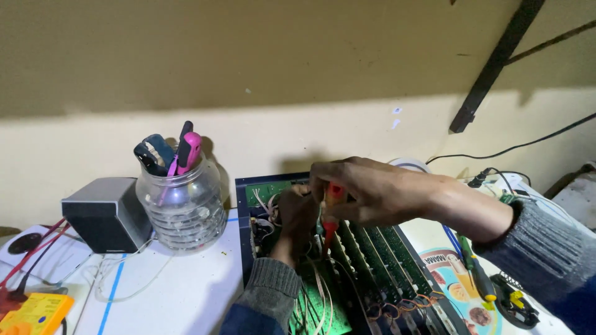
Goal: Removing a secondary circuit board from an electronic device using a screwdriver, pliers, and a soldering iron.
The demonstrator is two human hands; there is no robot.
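An opened electronic chassis (243, 211) with green circuit boards (379, 260) and loose wires lies on the white table. My right hand (366, 189) reaches in from the right and grips a red-handled screwdriver (330, 218), tip down among the boards. My left hand (297, 217) comes up from below and sits inside the chassis beside the screwdriver, fingers curled on the parts there. What it grips is hidden in shadow.
A clear plastic jar (183, 208) holding pliers and a pink-handled tool stands left of the chassis. A grey box (108, 214) sits further left. A yellow multimeter (34, 313) with red leads lies at the bottom left. Green screwdrivers (478, 273) and cables lie at the right.
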